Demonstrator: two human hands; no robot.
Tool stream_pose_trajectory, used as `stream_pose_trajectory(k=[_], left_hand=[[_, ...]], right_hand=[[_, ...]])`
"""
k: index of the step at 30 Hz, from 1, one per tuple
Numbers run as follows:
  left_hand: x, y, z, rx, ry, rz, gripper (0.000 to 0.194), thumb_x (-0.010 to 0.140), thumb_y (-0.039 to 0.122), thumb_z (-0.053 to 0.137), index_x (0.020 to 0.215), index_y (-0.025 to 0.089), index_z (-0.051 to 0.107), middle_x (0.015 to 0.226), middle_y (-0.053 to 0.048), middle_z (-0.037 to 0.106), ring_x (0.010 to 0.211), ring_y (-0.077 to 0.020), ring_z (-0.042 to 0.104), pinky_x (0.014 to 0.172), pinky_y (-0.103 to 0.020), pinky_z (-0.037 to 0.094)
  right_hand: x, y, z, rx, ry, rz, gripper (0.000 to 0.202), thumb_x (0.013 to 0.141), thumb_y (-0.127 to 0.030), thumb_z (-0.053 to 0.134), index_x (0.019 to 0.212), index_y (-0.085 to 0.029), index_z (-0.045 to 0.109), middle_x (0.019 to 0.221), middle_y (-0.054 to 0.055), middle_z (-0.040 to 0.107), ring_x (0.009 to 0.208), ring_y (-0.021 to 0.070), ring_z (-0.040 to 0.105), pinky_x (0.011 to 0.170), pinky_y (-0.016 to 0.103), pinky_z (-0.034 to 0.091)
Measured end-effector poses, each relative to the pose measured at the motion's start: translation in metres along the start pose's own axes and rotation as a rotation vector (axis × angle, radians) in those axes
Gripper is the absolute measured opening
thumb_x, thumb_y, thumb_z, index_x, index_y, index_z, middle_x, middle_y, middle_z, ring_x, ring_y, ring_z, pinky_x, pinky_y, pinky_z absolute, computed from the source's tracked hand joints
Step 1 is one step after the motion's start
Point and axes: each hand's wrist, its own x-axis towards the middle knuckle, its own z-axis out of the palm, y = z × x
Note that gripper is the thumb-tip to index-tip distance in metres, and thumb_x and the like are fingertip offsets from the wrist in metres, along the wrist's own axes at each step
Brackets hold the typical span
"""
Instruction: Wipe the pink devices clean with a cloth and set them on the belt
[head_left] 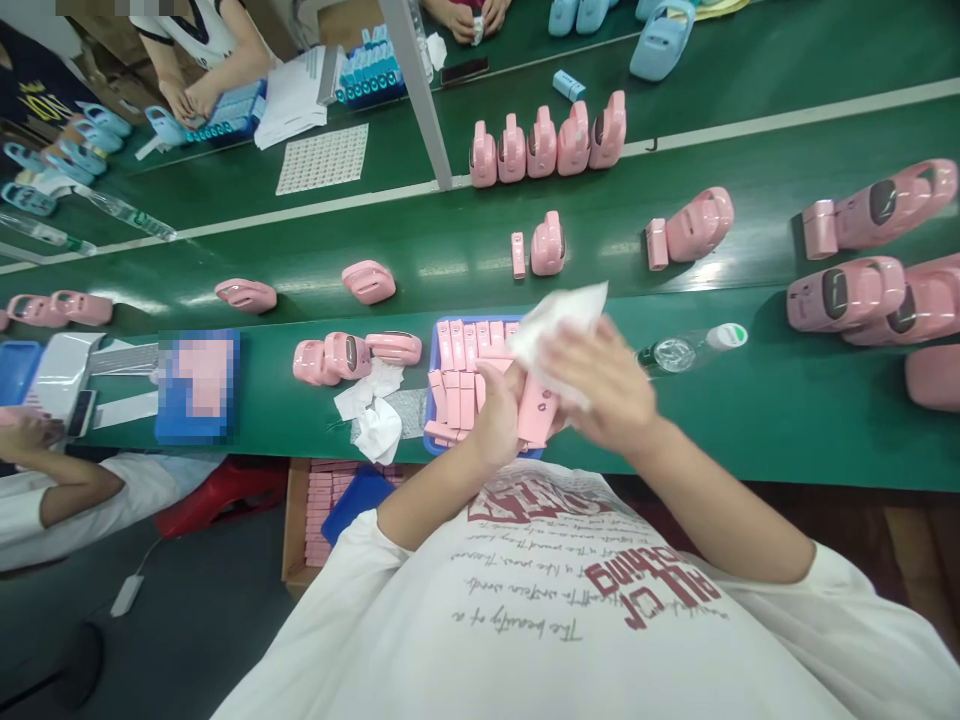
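Note:
In the head view my left hand (496, 412) grips a pink rectangular piece (536, 412) with small dark marks on its face. My right hand (604, 388), slightly blurred, is closed on a white wipe (562, 312) and holds it over that piece. Both hands are above a blue tray (430, 440) of small pink rectangular pieces (459, 345) in rows, partly hidden by my hands. Crumpled white wipes (377, 430) lie left of the tray. Just beyond them sit several pink handled devices (346, 357).
A bottle with a white-and-green cap (726, 336) lies right of my hands. Pink devices (547, 245) stand along the green conveyor (442, 240), with more at right (847, 292). A metal post (424, 95) rises behind. Co-workers sit at left and across. A carton of pink pieces (319, 510) stands below the table.

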Motion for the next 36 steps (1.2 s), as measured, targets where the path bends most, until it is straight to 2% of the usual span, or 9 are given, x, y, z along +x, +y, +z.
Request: stream_pose_trajectory(k=[4,8,14,20,24,26,29,33,36], left_hand=[[-0.009,0.006,0.010,0.078,-0.147,0.136,0.094,0.064,0.090,0.013,0.106,0.015,0.053,0.058,0.001,0.050,0.038,-0.0069,0.039,0.035,-0.021,0.026],[-0.017,0.009,0.013,0.164,-0.220,0.190,0.085,0.065,0.088,0.030,0.104,0.015,0.051,0.061,0.003,0.049,0.039,-0.0059,0.041,0.036,-0.022,0.028],[-0.017,0.008,0.010,0.216,-0.287,0.238,0.057,0.072,0.067,0.059,0.102,0.021,0.042,0.067,0.004,0.053,0.040,-0.0053,0.046,0.037,-0.019,0.034],[-0.017,0.007,0.010,0.160,-0.287,0.192,0.039,0.082,0.055,0.055,0.097,0.020,0.046,0.072,0.002,0.057,0.042,-0.0065,0.050,0.036,-0.018,0.034],[-0.014,0.009,0.008,0.075,-0.310,0.085,0.042,0.084,0.052,0.051,0.102,0.015,0.056,0.075,-0.003,0.061,0.055,-0.0124,0.060,0.051,-0.025,0.048],[-0.013,0.010,0.008,0.022,-0.264,0.050,0.039,0.086,0.045,0.051,0.110,0.014,0.058,0.075,-0.003,0.061,0.063,-0.0140,0.062,0.062,-0.027,0.051],[-0.012,0.012,0.008,-0.012,-0.180,0.042,0.037,0.088,0.039,0.049,0.113,0.013,0.059,0.074,-0.002,0.059,0.063,-0.0119,0.060,0.061,-0.024,0.049],[-0.011,0.012,0.008,-0.022,-0.142,0.021,0.043,0.089,0.046,0.045,0.112,0.013,0.060,0.071,-0.003,0.056,0.055,-0.0095,0.052,0.050,-0.021,0.042],[-0.008,0.010,0.009,-0.029,-0.163,-0.015,0.058,0.087,0.061,0.037,0.107,0.013,0.062,0.069,-0.003,0.055,0.050,-0.0090,0.048,0.043,-0.020,0.037]], right_hand=[[0.016,0.023,-0.020,0.227,0.593,0.608,0.040,0.092,-0.045,0.040,0.105,-0.017,0.065,0.102,0.008,0.066,0.103,0.0208,0.063,0.094,0.040,0.049],[0.015,0.031,-0.030,0.513,0.805,0.839,0.028,0.088,-0.036,0.048,0.093,-0.013,0.063,0.099,0.009,0.064,0.097,0.0172,0.063,0.086,0.031,0.053],[-0.002,0.017,-0.025,0.605,0.812,0.906,0.021,0.083,-0.033,0.059,0.085,-0.013,0.065,0.088,0.005,0.065,0.092,0.0160,0.063,0.079,0.028,0.055],[-0.004,0.002,-0.025,0.548,0.784,0.850,0.032,0.077,-0.047,0.065,0.084,-0.016,0.066,0.085,0.001,0.065,0.091,0.0174,0.063,0.079,0.034,0.056],[-0.004,-0.004,-0.025,0.562,0.763,0.797,0.036,0.077,-0.051,0.064,0.085,-0.015,0.068,0.083,0.002,0.066,0.081,0.0163,0.063,0.076,0.035,0.056],[-0.004,-0.004,-0.024,0.560,0.776,0.778,0.035,0.077,-0.050,0.064,0.084,-0.015,0.069,0.082,0.002,0.066,0.081,0.0160,0.064,0.077,0.034,0.056],[-0.005,-0.003,-0.025,0.549,0.815,0.738,0.033,0.078,-0.047,0.065,0.083,-0.015,0.069,0.081,0.002,0.067,0.087,0.0163,0.064,0.085,0.034,0.054],[-0.003,-0.007,-0.025,0.489,0.820,0.647,0.030,0.085,-0.042,0.058,0.091,-0.015,0.070,0.085,0.003,0.068,0.092,0.0164,0.064,0.091,0.035,0.052],[0.000,-0.016,-0.020,0.276,0.624,0.553,0.035,0.091,-0.043,0.047,0.107,-0.020,0.067,0.103,0.004,0.068,0.101,0.0177,0.063,0.095,0.039,0.050]])
